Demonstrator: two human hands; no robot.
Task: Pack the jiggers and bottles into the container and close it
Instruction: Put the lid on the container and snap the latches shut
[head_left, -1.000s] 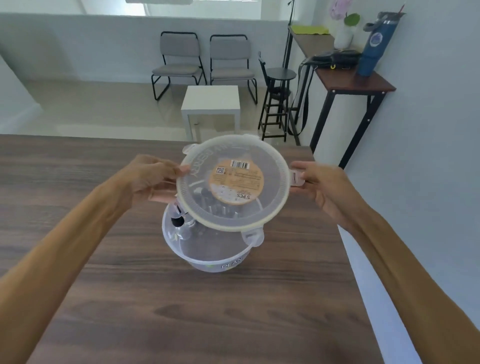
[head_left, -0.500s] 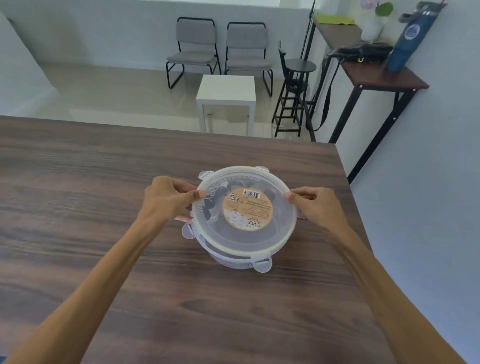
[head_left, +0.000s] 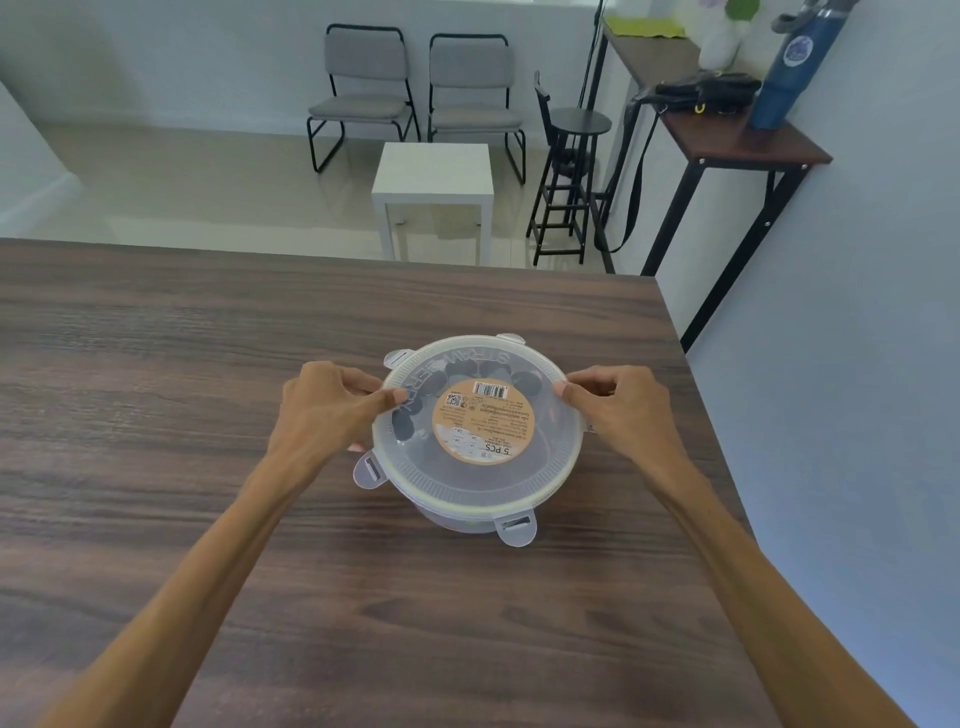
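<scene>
A round translucent lid (head_left: 519, 467) with an orange label lies flat on top of the clear plastic container (head_left: 447, 514) on the wooden table (head_left: 208, 415). Dark round tops of the bottles and jiggers (head_left: 415, 410) show dimly through the lid. My left hand (head_left: 332, 410) pinches the lid's left edge with thumb on top. My right hand (head_left: 618, 410) pinches the right edge. Several locking tabs (head_left: 514, 527) stick outward from the rim, unfolded.
The table's right edge (head_left: 691, 395) runs close to the container, with a grey wall beyond it. Past the far edge stand a white side table (head_left: 434, 171), two grey chairs (head_left: 415, 88), a black stool (head_left: 571, 156) and a desk with a blue bottle (head_left: 789, 67).
The lid came down from a tilted hold above the open container and now sits level on its rim. Both hands followed it down, still at its left and right edges.
</scene>
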